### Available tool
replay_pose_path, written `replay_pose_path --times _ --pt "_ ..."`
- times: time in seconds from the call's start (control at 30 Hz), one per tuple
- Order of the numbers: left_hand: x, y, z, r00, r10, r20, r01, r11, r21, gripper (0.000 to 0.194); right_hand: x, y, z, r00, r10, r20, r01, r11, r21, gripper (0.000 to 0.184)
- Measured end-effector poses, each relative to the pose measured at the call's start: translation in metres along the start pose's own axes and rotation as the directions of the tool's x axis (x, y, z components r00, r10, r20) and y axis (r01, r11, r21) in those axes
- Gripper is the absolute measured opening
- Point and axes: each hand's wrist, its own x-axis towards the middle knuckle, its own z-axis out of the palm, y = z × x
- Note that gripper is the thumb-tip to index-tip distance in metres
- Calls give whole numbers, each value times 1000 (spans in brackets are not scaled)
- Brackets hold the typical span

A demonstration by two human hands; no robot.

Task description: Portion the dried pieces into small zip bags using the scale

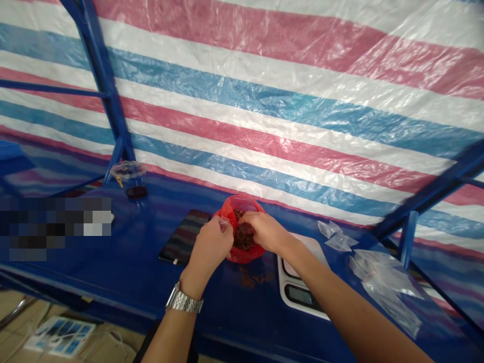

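Observation:
A red plastic bag (245,256) stands with its mouth wide on the blue table, holding loose dried brown bits (244,241). My left hand (214,239), a metal watch on its wrist, is closed on a small clear plastic bag (224,222) at the red bag's left rim. Reaching in from the right, my right hand (264,229) has its fingers bent down among the brown bits. Its fingertips are partly hidden, so what they pinch is unclear. Some brown crumbs (255,277) lie on the table in front of the red bag.
A white scale (302,295) sits under my right forearm. Clear plastic bags (381,272) lie farther right. Left of the red bag is a dark tablet-like slab (183,237), then a plastic cup (132,184) with dark liquid. A blue frame (100,65) and striped sheeting stand behind.

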Motion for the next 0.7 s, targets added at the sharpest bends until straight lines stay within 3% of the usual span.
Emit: replay_pose_path --times 0.13,0.2,0.3,0.4,0.53,0.6,0.7 --pt "6 -6 1 998 -3 -61 -5 991 -133 20 -6 4 2 996 73 -44 -61 971 232 54" --pt "6 -6 3 982 42 -184 -67 989 -134 21 -10 5 1 988 133 -83 -98 935 340 51" --pt "3 3 3 921 139 -363 -192 975 -112 23 -17 6 -4 974 182 -132 -91 857 507 43" --pt "0 15 6 918 217 -331 -285 943 -171 29 -23 4 -18 955 217 -200 -47 781 623 31" --pt "0 20 18 922 274 -273 -334 920 -204 45 -30 0 -43 907 306 -288 -38 743 668 26" --pt "1 20 27 921 293 -257 -345 920 -188 49 -33 -5 -54 903 292 -316 -18 759 651 27" --pt "1 21 41 894 380 -235 -416 900 -128 45 -38 -17 -66 925 155 -347 33 876 481 31"
